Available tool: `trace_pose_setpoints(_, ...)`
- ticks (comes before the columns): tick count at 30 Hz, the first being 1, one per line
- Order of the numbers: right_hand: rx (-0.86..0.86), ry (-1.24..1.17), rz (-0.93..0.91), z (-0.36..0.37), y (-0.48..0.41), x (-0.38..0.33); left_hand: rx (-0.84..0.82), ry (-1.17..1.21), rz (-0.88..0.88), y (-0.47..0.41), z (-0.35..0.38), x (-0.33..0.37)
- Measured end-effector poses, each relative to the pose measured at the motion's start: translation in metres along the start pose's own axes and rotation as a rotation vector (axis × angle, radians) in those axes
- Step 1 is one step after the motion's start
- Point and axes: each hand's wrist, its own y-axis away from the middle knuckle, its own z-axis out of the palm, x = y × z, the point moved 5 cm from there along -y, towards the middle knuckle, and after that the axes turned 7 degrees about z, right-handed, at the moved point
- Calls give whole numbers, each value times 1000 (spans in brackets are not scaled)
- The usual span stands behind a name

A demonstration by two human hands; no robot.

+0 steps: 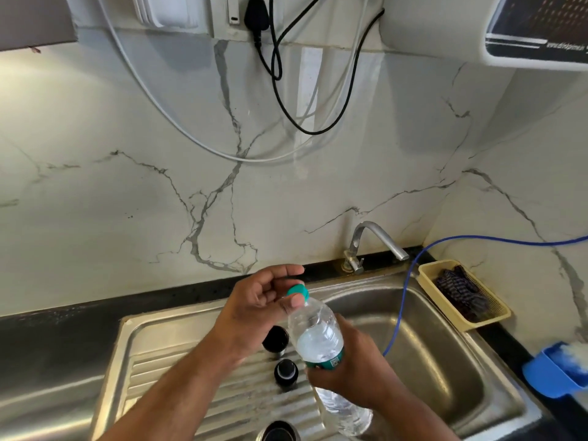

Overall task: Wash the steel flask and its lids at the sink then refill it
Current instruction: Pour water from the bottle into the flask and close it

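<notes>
The left hand (254,300) is half curled round the teal plastic screw cap (298,291). Its thumb presses on the cap's lower edge and its forefinger arches over the top, though whether that finger touches the cap is unclear. The cap sits on a clear plastic water bottle (318,335), partly full and tilted towards this hand. Just below and to the right, the right hand (346,374) wraps firmly round the bottle's teal-labelled middle.

Under the left wrist a black cup-shaped lid (275,337) and a black round stopper lid (285,372) stand on the ribbed drainboard of the stainless steel sink (159,361). Nearer the person, below both hands, the open mouth of the steel flask (278,432) shows at the frame's bottom edge.

Washing looks finished and the refill is in hand, starting with opening the bottle. Next the cap must be twisted off while the right hand keeps the bottle from turning, then the neck brought over the flask's mouth.
</notes>
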Motion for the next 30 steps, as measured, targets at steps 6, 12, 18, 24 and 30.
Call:
trace_pose_setpoints(6,-163,-49,-42,5,0,-4,-113,11,26,2,-8,3)
trace_pose_setpoints(12,-227,-36,-38,-1,-8,-7,-125,-25,68,-4,-9,9)
trace_pose_setpoints(18,-32,-27,-12,10,-27,-23,26,-79,143,-8,-15,8)
trace_pose_setpoints(24,-122,-118,-68,27,-54,-40,-74,-157,219,-21,-33,20)
trace_pose_setpoints(30,-197,-296,-120,59,-82,-57,-265,-372,148,-32,-49,14)
